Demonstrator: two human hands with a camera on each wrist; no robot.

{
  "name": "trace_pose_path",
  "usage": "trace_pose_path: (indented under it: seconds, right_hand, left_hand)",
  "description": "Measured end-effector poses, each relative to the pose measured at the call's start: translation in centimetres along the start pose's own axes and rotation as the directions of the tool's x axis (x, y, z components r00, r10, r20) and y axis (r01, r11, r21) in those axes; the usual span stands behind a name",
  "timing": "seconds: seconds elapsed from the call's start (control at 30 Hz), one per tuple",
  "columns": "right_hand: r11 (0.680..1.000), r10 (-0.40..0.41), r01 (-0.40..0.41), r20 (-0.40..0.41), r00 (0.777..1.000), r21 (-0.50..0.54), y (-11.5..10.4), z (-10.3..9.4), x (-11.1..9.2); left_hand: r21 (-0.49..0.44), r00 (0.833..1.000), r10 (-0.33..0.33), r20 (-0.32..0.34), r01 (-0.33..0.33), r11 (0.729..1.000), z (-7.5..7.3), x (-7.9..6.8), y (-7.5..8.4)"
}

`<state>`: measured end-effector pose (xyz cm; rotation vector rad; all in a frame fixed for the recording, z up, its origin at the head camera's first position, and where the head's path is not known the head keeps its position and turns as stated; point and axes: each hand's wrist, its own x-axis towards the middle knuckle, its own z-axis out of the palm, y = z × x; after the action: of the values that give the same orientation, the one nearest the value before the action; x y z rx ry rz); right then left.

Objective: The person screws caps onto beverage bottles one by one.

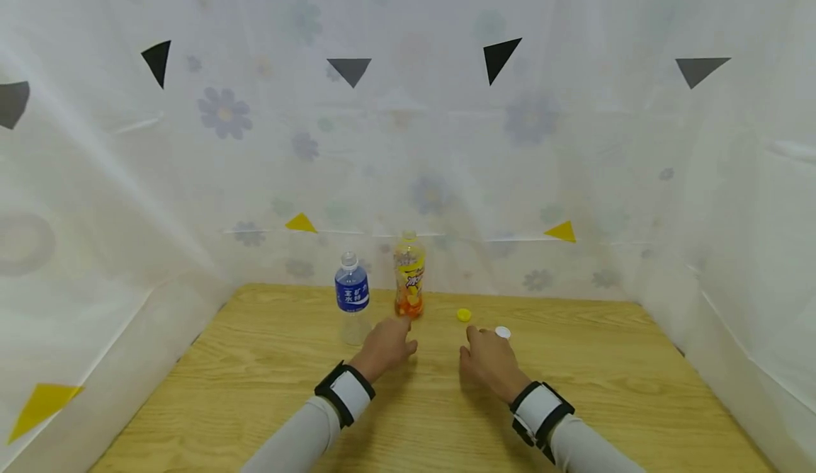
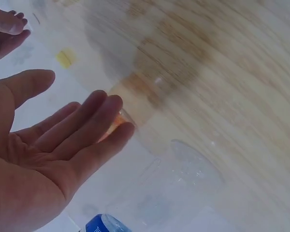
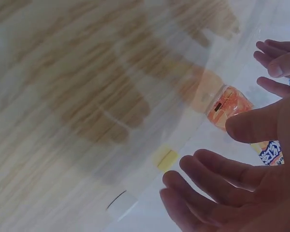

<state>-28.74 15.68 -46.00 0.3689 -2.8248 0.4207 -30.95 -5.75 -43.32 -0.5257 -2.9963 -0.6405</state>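
Blue-labelled bottle and yellow-labelled bottle near relaxed left hand; yellow cap, white cap beside relaxed right hand.

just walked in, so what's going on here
Over a wooden table, a person's open left hand is near a clear plastic bottle with a blue label and a yellow-and-orange plastic bottle, both standing uncapped. The open right hand is near a round yellow cap and a round white cap. Neither hand grips anything.

Flowered sheeting behind wooden table.
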Motion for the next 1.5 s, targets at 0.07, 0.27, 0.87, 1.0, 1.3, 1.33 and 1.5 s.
trace_pose_path:
  seconds: [0.07, 0.27, 0.87, 1.0, 1.3, 1.33, 1.5]
  right_hand:
    - [1.000, -0.012, 0.012, -0.004, 1.000, 0.005, 0.1, 0.1, -0.1]
    - [0.998, 0.002, -0.004, 0.023, 1.000, 0.059, 0.2, -0.1, -0.4]
    - [0.998, -0.008, 0.008, 0.004, 1.000, 0.055, 0.4, -0.8, 0.1]
    - [0.999, -0.030, 0.030, -0.007, 1.000, 0.045, 0.2, -0.9, 0.1]
    - [0.999, -0.050, 0.049, -0.037, 0.998, -0.016, 0.4, -0.7, 0.2]
    - [0.998, -0.052, 0.051, -0.044, 0.998, -0.027, 0.5, -0.7, 0.2]
    - [0.998, -0.051, 0.048, -0.054, 0.997, -0.050, 0.7, -0.7, 0.2]
  left_hand:
    - [0.025, 1.000, 0.023, -0.018, -0.023, 0.999, 0.0, 0.1, 0.0]
    - [0.022, 0.999, 0.053, -0.008, -0.053, 0.998, -1.6, 0.5, 0.7]
    - [-0.420, 0.657, -0.238, -0.715, -0.132, 0.898, -15.5, 2.6, -0.8]
    - [-0.523, 0.641, -0.354, -0.681, -0.089, 0.847, -14.3, 1.9, -2.9]
    - [-0.667, 0.800, -0.463, -0.383, 0.107, 0.737, -9.7, 0.8, -5.1]
    - [-0.680, 0.821, -0.456, -0.343, 0.118, 0.724, -9.2, 0.8, -5.2]
    - [-0.740, 0.872, -0.449, -0.192, 0.172, 0.651, -7.2, 0.7, -5.7]
